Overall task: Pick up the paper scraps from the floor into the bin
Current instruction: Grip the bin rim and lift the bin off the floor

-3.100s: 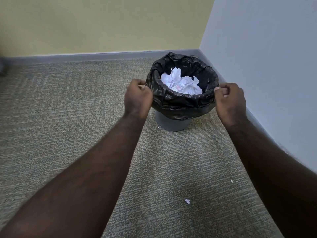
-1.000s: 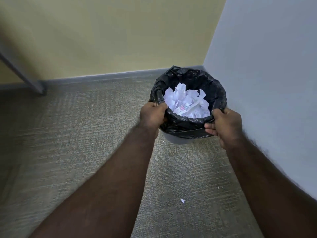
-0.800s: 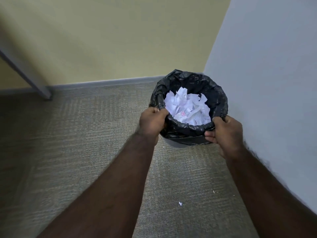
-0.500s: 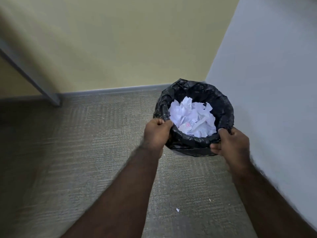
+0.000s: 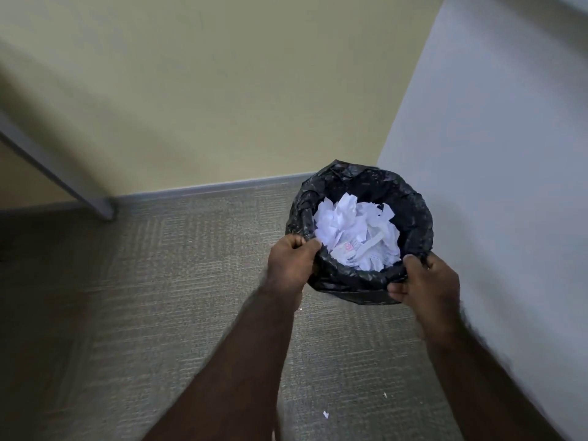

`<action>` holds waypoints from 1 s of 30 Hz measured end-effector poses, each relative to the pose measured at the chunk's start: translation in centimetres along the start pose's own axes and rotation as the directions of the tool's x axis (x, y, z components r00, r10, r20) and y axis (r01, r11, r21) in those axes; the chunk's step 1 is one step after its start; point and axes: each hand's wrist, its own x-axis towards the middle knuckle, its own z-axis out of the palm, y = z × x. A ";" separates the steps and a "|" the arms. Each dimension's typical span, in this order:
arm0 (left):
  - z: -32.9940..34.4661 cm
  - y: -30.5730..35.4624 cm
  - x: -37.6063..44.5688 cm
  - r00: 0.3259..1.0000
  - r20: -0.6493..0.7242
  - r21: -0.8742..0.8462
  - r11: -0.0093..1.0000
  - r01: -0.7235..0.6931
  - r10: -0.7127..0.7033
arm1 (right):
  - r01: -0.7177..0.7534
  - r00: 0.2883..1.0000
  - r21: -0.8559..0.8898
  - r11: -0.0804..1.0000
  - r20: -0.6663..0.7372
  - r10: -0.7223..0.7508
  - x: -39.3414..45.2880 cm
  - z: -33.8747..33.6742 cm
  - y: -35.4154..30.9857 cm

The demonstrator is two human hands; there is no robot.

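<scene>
Close to the room's corner, above the carpet [image 5: 159, 281], held the bin [image 5: 416, 218] in both hands. Gripped its near-left rim with the left hand [image 5: 291, 265], fingers curled over the edge of the black liner [image 5: 356, 278]. Clasped the near-right rim with the right hand [image 5: 426, 281], thumb on top of the rim and fingers tucked under the liner's fold. Kept both forearms stretched forward from the lower edge of the view.

Saw the paper scraps [image 5: 353, 233] heaped inside the bin, white and crumpled, filling most of the opening, one with a faint pink mark. Found the liner folded outward all round the rim, covering the bin's sides. Could not tell whether the bin's base touched the carpet, hidden as it was under liner and hands.

Noted one small scrap [image 5: 325, 414] lying on the carpet between the two forearms, well apart from the bin, and a smaller fleck [image 5: 385, 394] just to its right. Noted another tiny speck by the left wrist.

Beyond the bin, made out the yellow wall [image 5: 222, 90] with a grey baseboard [image 5: 222, 186], meeting the pale grey wall [image 5: 509, 154] on the right. Off to the far left, spotted a slanted grey leg [image 5: 63, 183] reaching the floor.
</scene>
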 end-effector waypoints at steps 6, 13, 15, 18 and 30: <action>1.5 2.0 4.7 0.998 0.062 -0.003 1.000 0.017 -0.017 | -0.020 0.999 -0.026 0.999 -0.050 0.019 4.1 1.7 -1.8; 1.5 4.0 9.8 0.994 0.095 0.019 0.998 0.060 -0.061 | -0.070 0.992 0.035 0.997 -0.099 0.073 6.8 5.2 -2.2; 2.1 4.4 11.8 0.993 0.094 0.050 0.996 0.073 -0.078 | -0.081 0.990 0.036 0.996 -0.109 0.084 8.3 6.0 -2.3; 3.0 4.4 13.3 0.990 0.096 0.046 0.994 0.101 -0.105 | -0.083 0.991 0.027 0.996 -0.105 0.085 9.9 6.6 -2.3; 8.4 4.0 20.4 0.982 0.088 0.142 0.978 0.154 -0.167 | -0.135 0.988 0.047 0.990 -0.070 0.138 18.8 7.1 -0.4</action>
